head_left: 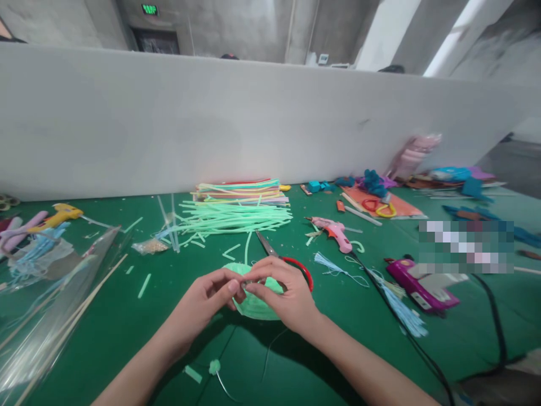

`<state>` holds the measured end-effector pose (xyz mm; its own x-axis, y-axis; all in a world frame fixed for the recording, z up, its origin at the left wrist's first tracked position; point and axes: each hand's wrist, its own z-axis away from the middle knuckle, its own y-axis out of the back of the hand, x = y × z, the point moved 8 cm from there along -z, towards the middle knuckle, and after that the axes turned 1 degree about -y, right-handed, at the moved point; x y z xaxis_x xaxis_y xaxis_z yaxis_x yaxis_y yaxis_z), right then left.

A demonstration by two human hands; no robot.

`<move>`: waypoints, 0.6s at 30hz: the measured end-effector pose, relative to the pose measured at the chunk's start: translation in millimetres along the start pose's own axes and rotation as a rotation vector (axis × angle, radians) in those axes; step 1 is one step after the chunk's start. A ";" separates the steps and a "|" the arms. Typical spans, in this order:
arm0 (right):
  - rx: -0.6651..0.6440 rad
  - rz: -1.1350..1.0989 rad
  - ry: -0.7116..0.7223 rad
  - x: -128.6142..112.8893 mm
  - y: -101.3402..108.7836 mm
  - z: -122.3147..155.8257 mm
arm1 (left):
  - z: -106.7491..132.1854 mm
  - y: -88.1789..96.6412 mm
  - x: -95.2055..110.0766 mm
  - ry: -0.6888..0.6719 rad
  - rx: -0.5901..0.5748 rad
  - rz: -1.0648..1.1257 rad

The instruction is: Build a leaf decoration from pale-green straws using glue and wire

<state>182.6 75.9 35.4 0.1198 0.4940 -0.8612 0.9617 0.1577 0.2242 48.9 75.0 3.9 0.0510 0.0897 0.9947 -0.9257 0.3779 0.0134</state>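
My left hand [217, 290] and my right hand [287, 290] meet over the table, thumbs and fingertips pinched together. Whatever small thing lies between the fingertips is too hidden to name. Just beneath them is a pale green round piece [257, 309], partly covered by the fingers; I cannot tell whether they grip it. Behind my right hand lie red-handled scissors [305, 272], blades pointing away. Nearer to me rests a small green flower [214, 367] on a thin curved stem, beside a short green strip [193, 374].
Green pipe cleaners [236, 219] are heaped at the back. To the right lie a pink glue gun [338, 234], a blue tassel [333, 264] and a purple device [422, 287] with black cable. Clear film [63, 304] with thin sticks and a yellow glue gun [61, 217] occupy the left.
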 end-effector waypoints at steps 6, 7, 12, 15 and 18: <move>0.001 -0.038 -0.016 0.4 -2.8 1.1 | 0.8 -0.6 -2.2 -0.003 -0.002 0.034; -0.005 -0.037 -0.019 0.7 -3.8 1.4 | 0.4 0.3 -2.7 -0.008 0.003 0.027; -0.032 -0.001 -0.016 -0.2 -6.9 2.0 | -1.6 3.8 -3.7 -0.041 0.007 -0.044; -0.044 0.014 -0.037 1.0 -7.4 2.2 | -1.4 4.3 -4.2 -0.038 0.004 -0.059; -0.053 0.018 -0.045 1.9 -8.1 2.5 | -0.7 3.6 -4.2 -0.033 -0.005 -0.063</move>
<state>175.6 73.5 30.8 0.1490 0.4580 -0.8764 0.9449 0.1952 0.2627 45.6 76.7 -0.3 0.0963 0.0349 0.9947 -0.9193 0.3862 0.0755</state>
